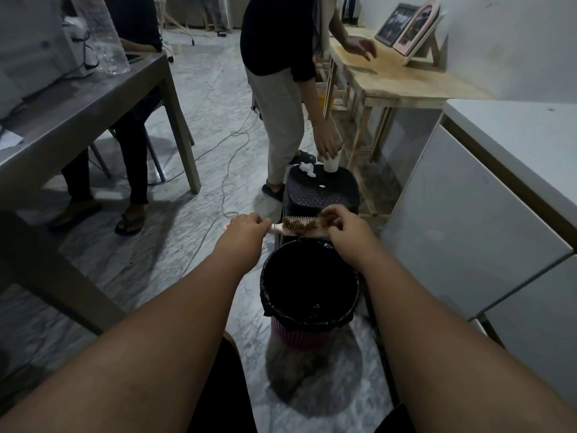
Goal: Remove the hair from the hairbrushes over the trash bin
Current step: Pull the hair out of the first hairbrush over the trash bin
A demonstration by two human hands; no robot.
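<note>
A pale pink hairbrush [292,225] lies level just beyond the far rim of the trash bin [312,320], bristles up. My left hand [246,228] grips its handle. A clump of brown hair [315,227] sits tangled in the bristles at the right end. My right hand [345,228] pinches that hair with its fingertips. The bin is round, pink-sided and lined with a black bag; its inside is dark.
A dark plastic stool [321,192] behind the bin carries a crumpled tissue [307,169] and a white cup [331,160], which a standing person's hand [326,142] touches. A grey table [93,101] stands left, a white cabinet [487,214] right, a wooden table [402,76] far right. Cables cross the floor.
</note>
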